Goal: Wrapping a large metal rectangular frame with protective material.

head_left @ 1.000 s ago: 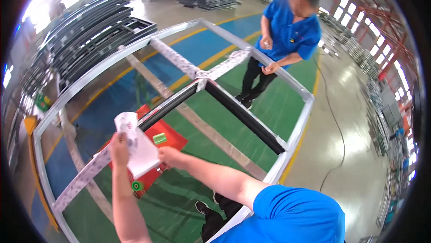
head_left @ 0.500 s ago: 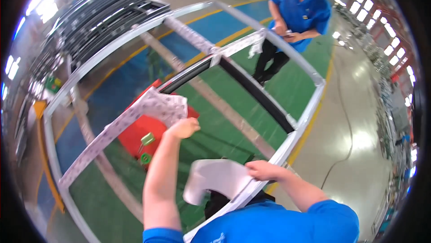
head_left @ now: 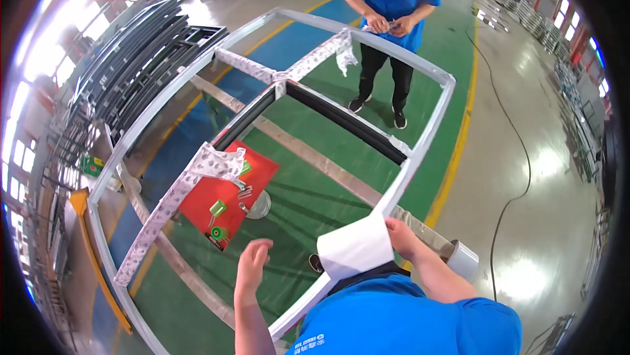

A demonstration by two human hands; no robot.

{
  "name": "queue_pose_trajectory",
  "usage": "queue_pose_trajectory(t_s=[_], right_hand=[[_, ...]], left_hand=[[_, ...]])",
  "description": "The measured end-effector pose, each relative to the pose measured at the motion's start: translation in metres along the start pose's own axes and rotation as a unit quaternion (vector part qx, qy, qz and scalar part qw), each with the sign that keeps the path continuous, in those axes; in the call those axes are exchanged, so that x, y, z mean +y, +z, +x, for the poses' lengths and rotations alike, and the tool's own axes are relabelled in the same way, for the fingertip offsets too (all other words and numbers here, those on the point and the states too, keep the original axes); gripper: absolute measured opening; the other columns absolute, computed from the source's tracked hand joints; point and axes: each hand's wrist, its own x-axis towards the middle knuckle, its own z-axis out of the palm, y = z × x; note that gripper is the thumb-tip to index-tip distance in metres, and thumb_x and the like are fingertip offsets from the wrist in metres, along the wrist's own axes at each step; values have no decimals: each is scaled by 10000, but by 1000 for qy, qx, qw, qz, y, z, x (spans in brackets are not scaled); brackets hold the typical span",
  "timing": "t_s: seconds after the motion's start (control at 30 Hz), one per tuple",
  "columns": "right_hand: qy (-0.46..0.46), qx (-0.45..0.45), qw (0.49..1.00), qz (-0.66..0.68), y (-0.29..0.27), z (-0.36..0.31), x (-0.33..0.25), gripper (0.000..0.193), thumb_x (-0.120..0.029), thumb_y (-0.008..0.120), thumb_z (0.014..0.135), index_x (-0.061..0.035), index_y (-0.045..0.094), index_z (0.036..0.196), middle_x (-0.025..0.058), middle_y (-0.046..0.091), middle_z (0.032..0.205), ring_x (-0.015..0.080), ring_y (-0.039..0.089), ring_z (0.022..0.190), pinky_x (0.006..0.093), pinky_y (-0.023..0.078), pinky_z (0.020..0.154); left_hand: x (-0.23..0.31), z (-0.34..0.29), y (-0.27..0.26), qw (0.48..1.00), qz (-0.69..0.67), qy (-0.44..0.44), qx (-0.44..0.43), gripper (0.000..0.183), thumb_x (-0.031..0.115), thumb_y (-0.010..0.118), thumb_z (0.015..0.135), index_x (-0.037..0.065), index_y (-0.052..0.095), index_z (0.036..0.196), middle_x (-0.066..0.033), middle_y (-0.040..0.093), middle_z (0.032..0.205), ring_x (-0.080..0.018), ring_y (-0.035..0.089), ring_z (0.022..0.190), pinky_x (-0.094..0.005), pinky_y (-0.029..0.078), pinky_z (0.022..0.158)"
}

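On the left: red mat (head_left: 226, 199) lies on the green floor beneath the frame (head_left: 420, 142).
Left hand (head_left: 251, 268): held open, empty, near the film.
Right hand (head_left: 401, 237): film (head_left: 354, 248) is gripped at the frame's near rail.
Far side: a co-worker (head_left: 391, 20) is seen standing.

Single head-worn fisheye view, looking steeply down, close over metal frame (head_left: 420, 145), edges bending

Left hand (head_left: 252, 264) let go of the patterned film (head_left: 211, 163) on the frame's crossbar and dropped back, open, touching nothing. Right hand (head_left: 401, 237) carried the white sheet (head_left: 354, 247) from low in front of the body up to the grey frame rail (head_left: 420, 151), draped over it. Co-worker (head_left: 392, 0) shifted to the frame's far corner.
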Motion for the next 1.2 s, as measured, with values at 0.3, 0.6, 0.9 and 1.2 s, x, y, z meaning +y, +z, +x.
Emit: queue_pose_trajectory(t_s=[0.3, 0.6, 0.9, 1.2], right_hand=[[-152, -20, 988, -20, -85, -49, 26, 169, -136, 534, 986, -40, 530, 1125, 48, 627, 793, 104, 574, 641, 263, 480, 572], [-368, -366, 819, -244, -95, -179, 61, 394, 5, 651, 817, -80, 596, 1199, 138, 657, 1028, 291, 640, 899, 384, 539, 781], [-521, -598, 543, -276, -48, -278, 107, 281, -93, 687, 817, -83, 622, 1090, 89, 654, 989, 293, 655, 831, 368, 553, 739], [-143, -693, 632, -315, 7, -429, 226, 151, -100, 644, 912, -20, 663, 1040, 95, 687, 908, 143, 674, 764, 291, 545, 683]], left_hand=[[-1, -159, 205, 983, -166, -68, -25, 386, 273, 498, 1029, -2, 518, 1299, -143, 643, 1231, -214, 617, 1074, -373, 521, 919], [-7, -288, 340, 796, -596, -18, 100, 743, 504, 670, 888, 21, 402, 1384, -191, 516, 1355, -330, 535, 1246, -531, 446, 1038], [-48, -449, 392, 722, -527, -13, 448, 535, 135, 713, 864, -7, 485, 1327, -123, 609, 1187, -233, 621, 1050, -378, 514, 912], [-127, -665, 442, 647, -408, -151, 627, 512, 170, 744, 849, 12, 548, 1295, -108, 652, 1172, -212, 619, 1066, -358, 503, 925]])
